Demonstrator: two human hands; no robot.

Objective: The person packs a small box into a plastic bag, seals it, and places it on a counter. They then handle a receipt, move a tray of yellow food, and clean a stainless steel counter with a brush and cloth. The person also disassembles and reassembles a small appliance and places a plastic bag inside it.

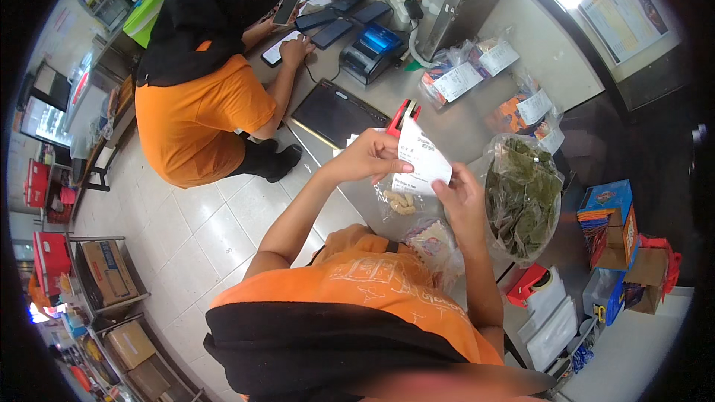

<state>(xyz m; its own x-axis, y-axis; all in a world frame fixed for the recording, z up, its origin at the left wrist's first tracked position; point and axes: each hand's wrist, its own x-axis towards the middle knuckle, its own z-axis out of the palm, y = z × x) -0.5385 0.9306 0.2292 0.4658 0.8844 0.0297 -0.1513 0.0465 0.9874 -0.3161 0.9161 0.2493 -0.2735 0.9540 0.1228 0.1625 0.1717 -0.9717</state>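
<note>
Both of my hands hold a white paper receipt (420,159) that bears printed writing. My left hand (371,159) pinches its left edge, with the thumb on the front face. On the lower right corner are the fingers of my right hand (463,195). Just below the paper shows a clear plastic bag (399,204) with several pale, lumpy pieces in it; whether a hand also grips this bag I cannot tell. A red tape dispenser (403,114) stands right behind the receipt. Nearer my body is another clear bag (433,237) with a printed packet inside.
A large clear bag of green leaves (522,195) lies right of my right hand. Bagged orders with receipts (458,81) stand at the back of the steel counter. A receipt printer (371,50) and a black tablet (338,114) are beyond. A co-worker (206,106) at the left handles phones.
</note>
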